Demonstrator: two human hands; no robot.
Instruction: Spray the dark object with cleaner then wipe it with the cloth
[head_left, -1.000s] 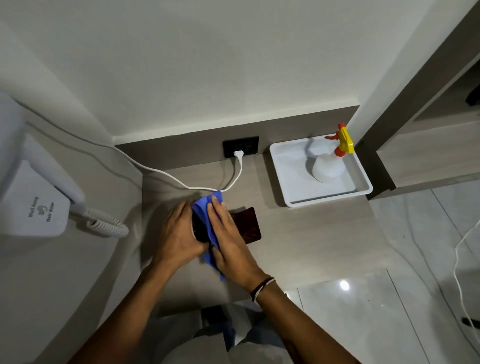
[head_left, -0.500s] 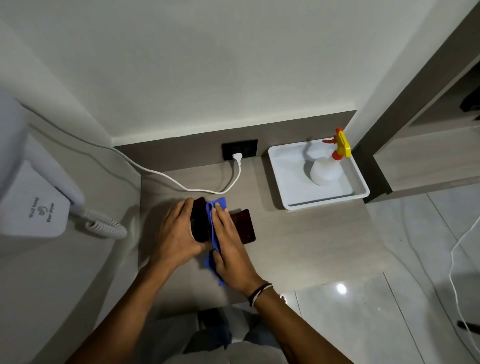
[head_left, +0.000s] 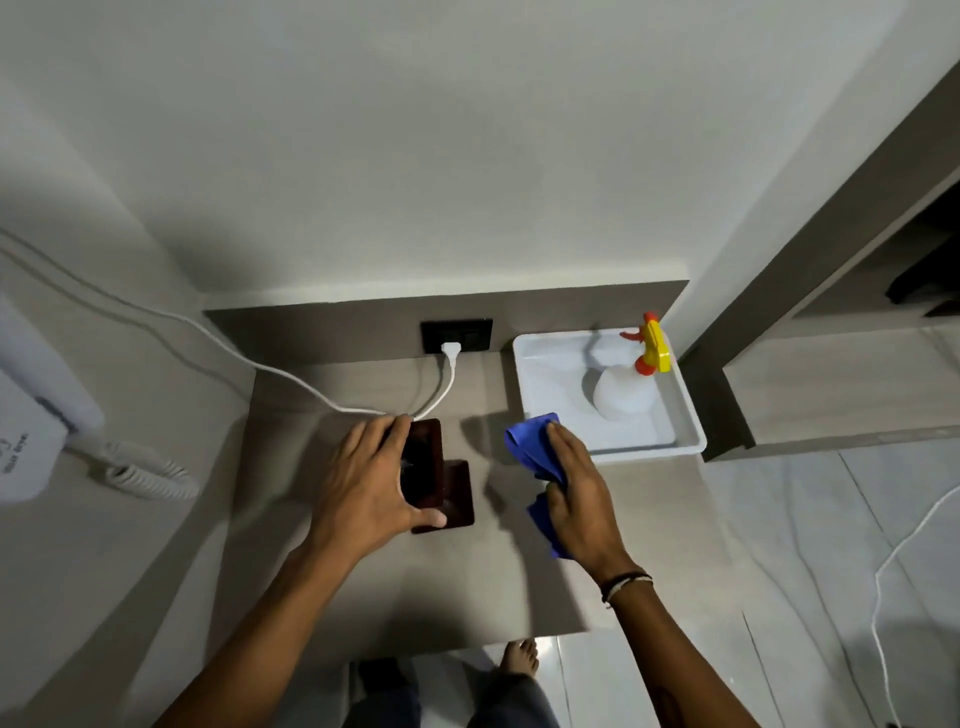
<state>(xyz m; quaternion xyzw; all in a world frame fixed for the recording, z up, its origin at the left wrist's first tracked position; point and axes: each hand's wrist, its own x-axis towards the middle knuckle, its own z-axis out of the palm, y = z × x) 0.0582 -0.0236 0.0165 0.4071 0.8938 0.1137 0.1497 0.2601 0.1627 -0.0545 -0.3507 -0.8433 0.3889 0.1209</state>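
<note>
1. Grey tabletop (head_left: 395, 587) set in a wall corner, with a white tray (head_left: 550, 395) at its back right holding the spray bottle (head_left: 623, 397), and a white cable (head_left: 291, 379) running to a wall socket.
2. Dark object (head_left: 423, 462): a flat, glossy slab raised on edge, its long axis running from the viewer toward the wall; a second dark reddish piece (head_left: 460, 496) lies flat on the tabletop, touching its right side.
3. Left hand (head_left: 371, 483): fingers curled over the top edge of the dark object and thumb under its near end, gripping it from the left.
4. Right hand (head_left: 576, 488): closed around the bunched blue cloth (head_left: 535, 452), held apart from the dark object, to its right and just in front of the tray.
5. Governing relation: the dark object lies to the left of the cloth-bearing right hand, which is the nearer hand for wiping. Any further wipe would probably need a leftward return along the long axis.
</note>
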